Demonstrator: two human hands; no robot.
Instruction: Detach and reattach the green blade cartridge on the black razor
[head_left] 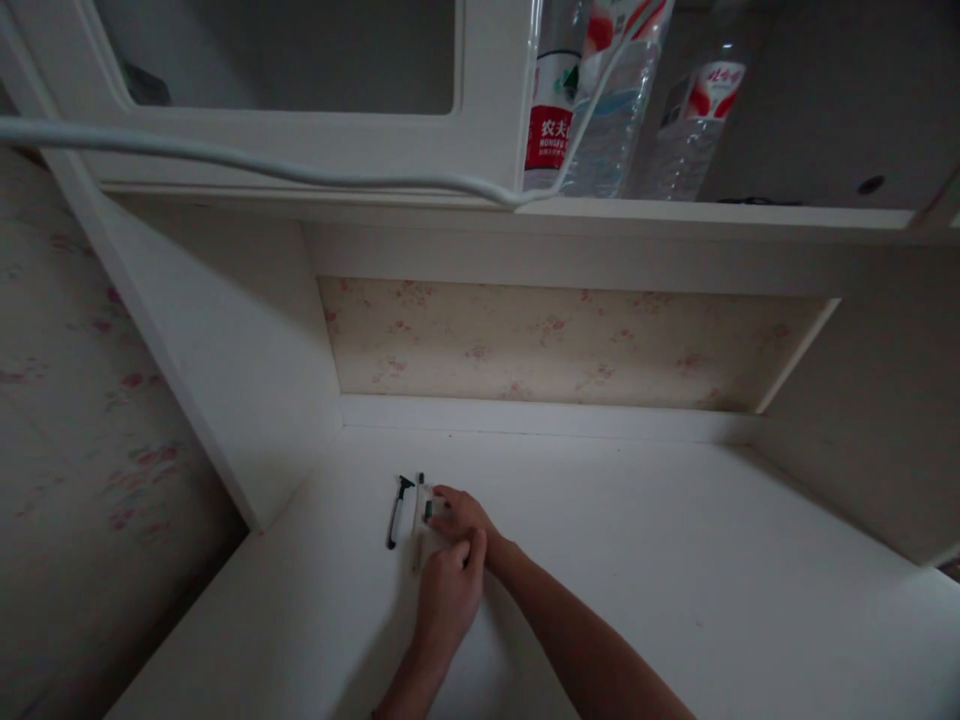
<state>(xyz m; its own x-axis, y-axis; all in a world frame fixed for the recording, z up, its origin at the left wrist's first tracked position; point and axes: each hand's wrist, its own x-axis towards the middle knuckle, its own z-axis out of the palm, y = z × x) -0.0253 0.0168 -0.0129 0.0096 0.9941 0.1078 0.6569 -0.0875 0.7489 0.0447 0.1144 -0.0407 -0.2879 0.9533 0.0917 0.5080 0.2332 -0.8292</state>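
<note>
My right hand (pixel 465 515) reaches across from the right, low over the white desktop (pixel 600 540). Its fingers are closed around a small pale piece with a dark green patch (pixel 429 510), too small to name. Just below it, partly overlapping the right wrist, is my left hand (pixel 451 583), with fingers curled in. A dark spot shows near its thumb, but I cannot make out what it holds. Left of both hands lies a razor (pixel 396 515) with a black head and a light handle. Between razor and hands lies a thin whitish stick with a dark tip (pixel 419 515).
A shelf cabinet (pixel 300 150) overhangs the desk, with several plastic bottles (pixel 694 120) inside. A white cable (pixel 300 172) runs along its front. White side panels (pixel 240 350) flank the desk, and flowered wallpaper (pixel 525 345) shows at the back.
</note>
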